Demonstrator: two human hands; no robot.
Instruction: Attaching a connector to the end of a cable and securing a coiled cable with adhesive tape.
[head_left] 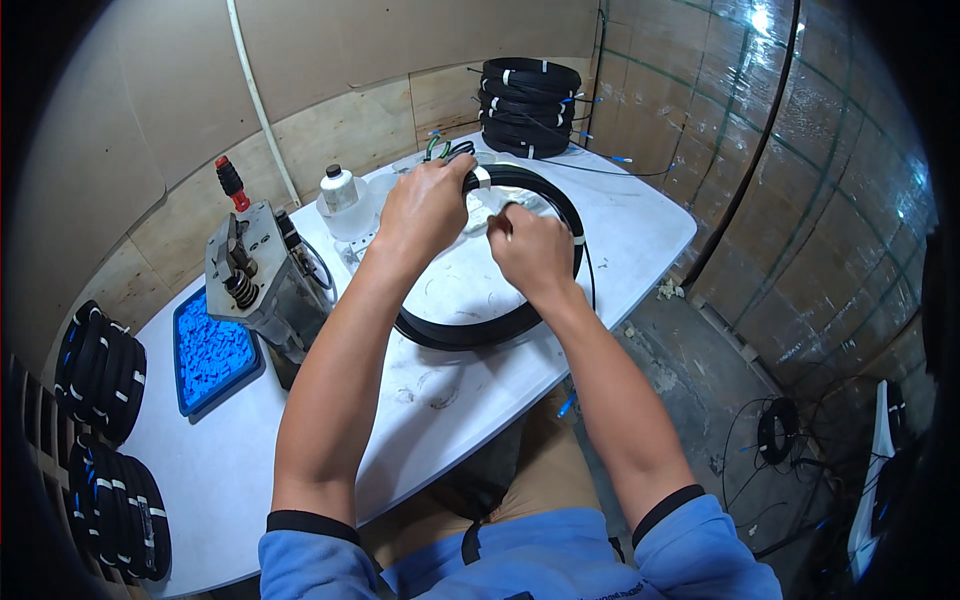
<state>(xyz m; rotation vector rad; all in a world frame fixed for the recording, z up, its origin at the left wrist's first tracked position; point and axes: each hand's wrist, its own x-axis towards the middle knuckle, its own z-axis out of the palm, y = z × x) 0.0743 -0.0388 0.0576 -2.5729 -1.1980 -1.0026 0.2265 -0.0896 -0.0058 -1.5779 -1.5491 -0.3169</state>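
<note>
A large coil of black cable (470,335) lies flat on the white table (400,420) in front of me. My left hand (425,205) grips the coil's far rim, where a white band wraps the cable. My right hand (528,245) hovers just right of it with fingers pinched together over the coil's middle, close to a strip of white tape; what it pinches is too small to tell. Another white band (578,241) marks the coil's right side.
A grey metal press tool with a red handle (250,270) stands at the left, beside a blue tray of blue pieces (212,352). A white bottle (340,195) stands behind. Finished black coils are stacked at the far end (528,105) and at the left (105,375).
</note>
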